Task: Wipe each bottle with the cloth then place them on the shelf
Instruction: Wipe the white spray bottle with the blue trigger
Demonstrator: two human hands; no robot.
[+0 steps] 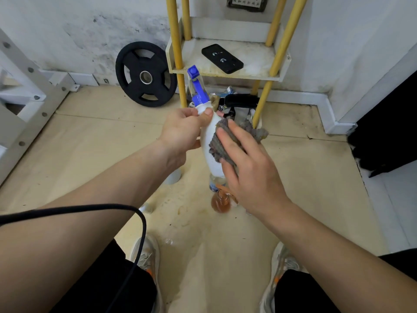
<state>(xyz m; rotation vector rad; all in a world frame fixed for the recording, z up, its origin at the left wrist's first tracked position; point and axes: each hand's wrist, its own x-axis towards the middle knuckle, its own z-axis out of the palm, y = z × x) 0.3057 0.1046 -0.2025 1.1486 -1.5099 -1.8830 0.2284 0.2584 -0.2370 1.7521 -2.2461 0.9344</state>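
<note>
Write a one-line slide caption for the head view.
The left hand grips a white spray bottle by its neck while the right hand presses a grey cloth against it near the shelf.

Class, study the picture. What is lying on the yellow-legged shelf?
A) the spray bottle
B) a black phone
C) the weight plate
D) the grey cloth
B: a black phone lies flat on the shelf, while the weight plate leans against the wall and the left hand grips the spray bottle.
</note>
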